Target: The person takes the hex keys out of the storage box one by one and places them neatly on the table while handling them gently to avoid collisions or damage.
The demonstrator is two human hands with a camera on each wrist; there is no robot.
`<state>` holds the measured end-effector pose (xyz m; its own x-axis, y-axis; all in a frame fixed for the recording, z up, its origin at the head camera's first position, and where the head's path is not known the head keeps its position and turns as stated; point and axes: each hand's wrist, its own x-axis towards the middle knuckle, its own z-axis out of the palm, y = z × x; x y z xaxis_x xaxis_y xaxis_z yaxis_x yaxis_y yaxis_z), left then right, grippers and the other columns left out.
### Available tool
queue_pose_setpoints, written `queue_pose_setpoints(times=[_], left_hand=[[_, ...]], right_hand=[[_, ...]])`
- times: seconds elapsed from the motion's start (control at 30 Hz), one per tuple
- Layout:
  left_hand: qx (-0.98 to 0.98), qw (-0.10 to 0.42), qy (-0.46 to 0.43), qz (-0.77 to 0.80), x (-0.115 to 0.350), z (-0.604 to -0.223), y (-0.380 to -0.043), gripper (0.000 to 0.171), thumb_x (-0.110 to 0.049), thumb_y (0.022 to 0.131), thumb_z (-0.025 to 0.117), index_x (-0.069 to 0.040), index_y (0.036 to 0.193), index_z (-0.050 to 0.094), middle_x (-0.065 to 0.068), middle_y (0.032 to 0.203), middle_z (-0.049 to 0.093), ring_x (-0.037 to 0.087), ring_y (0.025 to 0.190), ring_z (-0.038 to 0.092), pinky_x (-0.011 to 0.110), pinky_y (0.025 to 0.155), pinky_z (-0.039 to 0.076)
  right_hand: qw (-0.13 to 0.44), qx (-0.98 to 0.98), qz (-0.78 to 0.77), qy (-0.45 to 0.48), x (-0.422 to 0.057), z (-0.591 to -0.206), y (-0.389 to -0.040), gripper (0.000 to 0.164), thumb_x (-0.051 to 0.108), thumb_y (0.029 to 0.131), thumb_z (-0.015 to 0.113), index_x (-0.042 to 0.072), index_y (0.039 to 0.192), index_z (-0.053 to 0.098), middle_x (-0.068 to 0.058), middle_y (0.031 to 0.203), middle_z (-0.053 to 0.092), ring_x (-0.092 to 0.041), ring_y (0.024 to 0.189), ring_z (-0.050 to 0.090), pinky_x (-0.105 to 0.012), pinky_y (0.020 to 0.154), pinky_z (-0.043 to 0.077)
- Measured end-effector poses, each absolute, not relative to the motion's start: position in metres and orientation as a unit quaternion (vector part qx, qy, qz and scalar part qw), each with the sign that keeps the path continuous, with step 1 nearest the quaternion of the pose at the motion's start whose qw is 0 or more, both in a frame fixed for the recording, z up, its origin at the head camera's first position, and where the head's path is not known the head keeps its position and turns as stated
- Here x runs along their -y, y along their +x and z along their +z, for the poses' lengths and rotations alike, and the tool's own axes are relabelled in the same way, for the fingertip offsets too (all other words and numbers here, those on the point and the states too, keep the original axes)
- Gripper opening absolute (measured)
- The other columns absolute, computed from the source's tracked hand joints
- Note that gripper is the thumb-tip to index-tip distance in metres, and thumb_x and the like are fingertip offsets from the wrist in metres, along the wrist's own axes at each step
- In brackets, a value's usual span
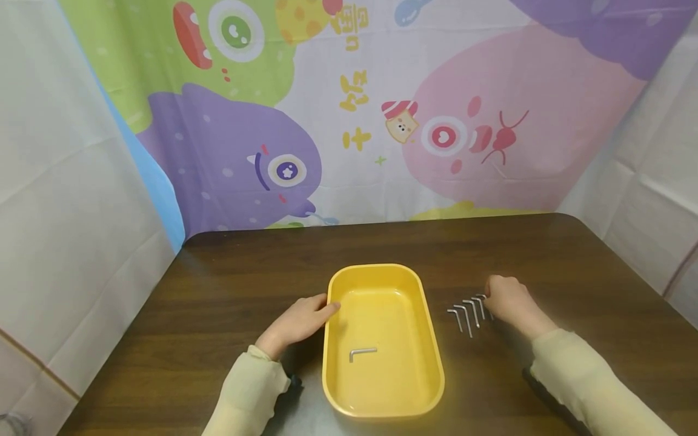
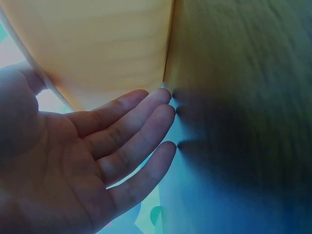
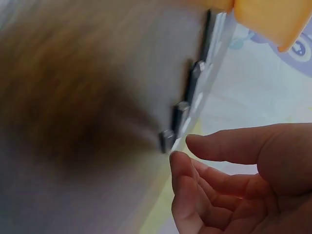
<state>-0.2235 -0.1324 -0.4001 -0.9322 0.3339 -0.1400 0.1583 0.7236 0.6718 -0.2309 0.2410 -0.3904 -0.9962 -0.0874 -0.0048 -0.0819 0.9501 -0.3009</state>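
My left hand (image 1: 300,320) holds the left wall of a yellow tray (image 1: 329,363), thumb over the rim and fingers outside. The left wrist view shows those fingertips (image 2: 165,112) down at the wooden surface. One L-shaped hex key (image 1: 363,350) lies inside the tray. Several more hex keys (image 1: 467,316) of differing size lie in a slanting row right of it. At the row's right end is my right hand (image 1: 512,303), fingers bent. In the right wrist view a small gap separates thumb and index fingertip beside the nearest hex key (image 3: 166,140); no key shows between them.
A dark brown wooden table (image 1: 262,260) carries everything. Behind its far edge hangs a cloth printed with cartoon monsters (image 1: 371,181). Pale walls or sheets stand at the left and right sides.
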Motion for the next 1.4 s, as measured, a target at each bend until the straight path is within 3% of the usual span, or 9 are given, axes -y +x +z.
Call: queue_pose_setpoints(times=[0.23,0.43,0.6,0.73,1.03,1.4], left_hand=[[-0.92,0.126,0.133,0.348,0.133,-0.401,-0.224,0.039,-0.042,0.093,0.044,-0.014,0.117,0.057,0.001,0.101,0.063,0.014,0.088,0.056,0.04,0.085,0.045],[-0.92,0.125,0.133,0.346,0.133,-0.4,-0.223,0.04,-0.042,0.093,0.044,-0.013,0.117,0.057,0.001,0.101,0.063,0.014,0.088,0.056,0.04,0.085,0.045],[-0.921,0.125,0.134,0.345,0.132,-0.399,-0.223,0.039,-0.042,0.093,0.044,-0.014,0.116,0.057,0.001,0.099,0.063,0.014,0.087,0.056,0.039,0.084,0.045],[-0.92,0.125,0.134,0.346,0.132,-0.398,-0.222,0.038,-0.041,0.093,0.044,-0.014,0.115,0.058,0.002,0.099,0.063,0.014,0.087,0.056,0.039,0.084,0.045],[-0.919,0.123,0.138,0.347,0.132,-0.399,-0.223,0.039,-0.042,0.093,0.044,-0.013,0.115,0.058,0.002,0.097,0.063,0.014,0.083,0.056,0.037,0.081,0.046],[-0.919,0.117,0.151,0.346,0.132,-0.4,-0.224,0.039,-0.042,0.093,0.043,-0.013,0.114,0.058,0.001,0.098,0.063,0.013,0.083,0.056,0.035,0.079,0.045]], right_hand=[[-0.008,-0.987,-0.149,-0.058,-0.22,-0.374,-0.224,0.006,0.009,0.077,0.058,0.004,0.078,0.056,-0.009,0.069,0.057,-0.023,0.058,0.052,-0.037,0.051,0.041],[-0.088,-0.981,-0.14,-0.101,-0.189,-0.359,-0.214,0.005,0.009,0.078,0.059,0.005,0.079,0.061,-0.006,0.071,0.057,-0.02,0.058,0.052,-0.037,0.051,0.044],[-0.156,-0.961,-0.166,-0.154,-0.16,-0.349,-0.203,0.004,0.009,0.079,0.06,0.006,0.081,0.062,-0.002,0.071,0.051,-0.014,0.056,0.046,-0.031,0.051,0.041],[-0.181,-0.948,-0.164,-0.205,-0.133,-0.342,-0.193,0.005,0.009,0.078,0.063,0.007,0.082,0.063,0.0,0.073,0.052,-0.012,0.06,0.048,-0.027,0.053,0.041],[-0.119,-0.927,-0.113,-0.338,-0.081,-0.347,-0.17,0.009,0.014,0.077,0.067,0.009,0.083,0.063,0.001,0.079,0.055,-0.014,0.07,0.056,-0.027,0.059,0.046],[-0.044,-0.909,-0.057,-0.41,-0.057,-0.368,-0.169,0.014,0.017,0.081,0.065,0.009,0.093,0.064,0.0,0.084,0.056,-0.015,0.072,0.055,-0.028,0.064,0.046]])
